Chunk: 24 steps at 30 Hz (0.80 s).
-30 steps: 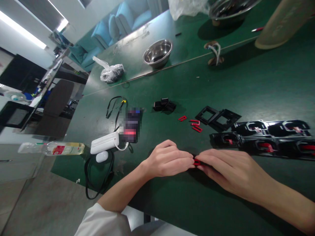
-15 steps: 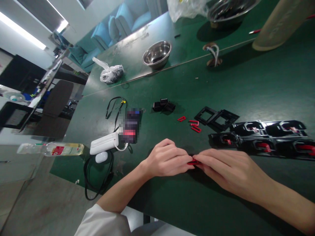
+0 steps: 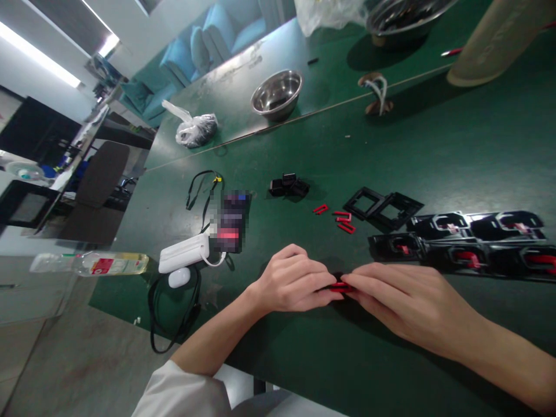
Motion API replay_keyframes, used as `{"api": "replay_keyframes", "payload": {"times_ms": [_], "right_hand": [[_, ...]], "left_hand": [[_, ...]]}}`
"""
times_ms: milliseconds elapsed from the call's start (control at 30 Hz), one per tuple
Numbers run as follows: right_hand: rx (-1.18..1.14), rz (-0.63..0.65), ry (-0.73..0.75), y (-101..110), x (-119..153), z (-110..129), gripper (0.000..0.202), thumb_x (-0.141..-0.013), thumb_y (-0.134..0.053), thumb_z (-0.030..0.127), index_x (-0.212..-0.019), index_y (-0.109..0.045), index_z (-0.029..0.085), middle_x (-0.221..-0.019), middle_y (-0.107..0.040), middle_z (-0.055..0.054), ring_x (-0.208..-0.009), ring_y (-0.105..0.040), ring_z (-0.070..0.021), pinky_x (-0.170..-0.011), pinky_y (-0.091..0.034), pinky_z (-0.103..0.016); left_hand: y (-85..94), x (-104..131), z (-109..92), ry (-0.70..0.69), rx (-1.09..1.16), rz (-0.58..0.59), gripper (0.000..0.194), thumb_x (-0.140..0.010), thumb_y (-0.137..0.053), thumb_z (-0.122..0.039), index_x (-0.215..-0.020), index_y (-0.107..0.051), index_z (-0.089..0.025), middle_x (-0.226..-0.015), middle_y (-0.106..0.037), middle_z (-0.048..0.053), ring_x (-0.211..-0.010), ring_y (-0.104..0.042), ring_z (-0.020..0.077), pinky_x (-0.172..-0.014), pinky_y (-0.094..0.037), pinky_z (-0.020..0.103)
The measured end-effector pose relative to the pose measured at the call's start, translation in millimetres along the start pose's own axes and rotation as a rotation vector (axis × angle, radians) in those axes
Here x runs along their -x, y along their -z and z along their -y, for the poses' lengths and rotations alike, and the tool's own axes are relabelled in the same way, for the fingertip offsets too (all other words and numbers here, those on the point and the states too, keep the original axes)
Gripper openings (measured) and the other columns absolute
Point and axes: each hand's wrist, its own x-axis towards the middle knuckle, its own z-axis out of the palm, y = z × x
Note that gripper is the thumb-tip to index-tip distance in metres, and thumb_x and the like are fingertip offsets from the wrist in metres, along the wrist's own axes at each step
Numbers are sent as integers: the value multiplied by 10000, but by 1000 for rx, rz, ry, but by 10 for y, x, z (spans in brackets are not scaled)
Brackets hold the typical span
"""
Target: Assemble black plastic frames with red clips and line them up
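Between my two hands, low over the table, is a small red plastic clip (image 3: pixel 341 287) with a dark piece against it, mostly hidden by fingers. My left hand (image 3: pixel 297 281) pinches its left end. My right hand (image 3: pixel 399 295) pinches the right end, fingertips almost meeting the left ones. Beyond my hands lie several loose red U-shaped clips (image 3: pixel 346 227). Two black square frames (image 3: pixel 364 202) overlap to the right of them. Farther right are rows of glossy black panels (image 3: pixel 456 258) with red parts in their openings. A small pile of black plastic pieces (image 3: pixel 289 186) sits farther back.
Left of my hands are a phone (image 3: pixel 232 223), a white power bank (image 3: pixel 185 253), a white earbud case (image 3: pixel 179 278), a coiled black cable (image 3: pixel 152 324) and a bottle (image 3: pixel 115 263) lying down. Steel bowls (image 3: pixel 278 95) and a tied plastic bag (image 3: pixel 196 131) stand farther back.
The red clip between my fingers shows slightly more now, as my fingertips have shifted a little. The other things on the table stay where they were.
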Motion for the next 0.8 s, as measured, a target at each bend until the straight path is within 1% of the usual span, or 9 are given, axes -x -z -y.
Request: {"api": "replay_keyframes", "payload": {"times_ms": [233, 367, 567, 700, 800], "right_hand": [[-6, -9, -6, 1, 12, 0, 150, -1037, -614, 146, -1166, -690, 151, -1000, -773, -69, -779, -729, -159, -679, -545, -274], [4, -4, 3, -5, 7, 0, 142, -1040, -607, 147, -1152, -693, 150, -986, -772, -69, -758, -722, -157, -663, -539, -274], [-11, -13, -4, -1, -16, 6, 144, -1042, -595, 147, -1147, -694, 157, -989, -777, -70, -762, -723, -156, -671, -536, -268], [-6, -10, 1, 5, -6, 3, 148, -1049, -586, 155, -1156, -688, 158, -989, -776, -70, -768, -721, -156, -680, -541, -269], [-5, -11, 5, 8, 0, 1, 144, -1054, -584, 160, -1163, -679, 155, -991, -774, -69, -769, -723, -158, -673, -546, -273]], "left_hand": [[-11, -4, 5, -2, 20, 8, 189, -962, -777, -324, -1003, -667, -176, -890, -800, -4, -744, -732, 102, -734, -537, 292], [-14, 4, 11, -20, 44, 22, 218, -938, -803, -315, -1003, -666, -160, -897, -791, 10, -758, -738, 115, -734, -534, 298], [-4, 15, 13, -8, 34, 46, 153, -967, -765, -293, -1002, -674, -174, -912, -788, 3, -751, -717, 105, -735, -534, 288], [-4, 4, 7, -15, 38, 34, 170, -966, -771, -323, -992, -686, -178, -910, -788, -3, -756, -714, 100, -741, -539, 279], [-7, -7, 3, -3, 31, 4, 196, -960, -780, -335, -974, -682, -165, -883, -785, 3, -733, -713, 105, -722, -529, 288]]}}
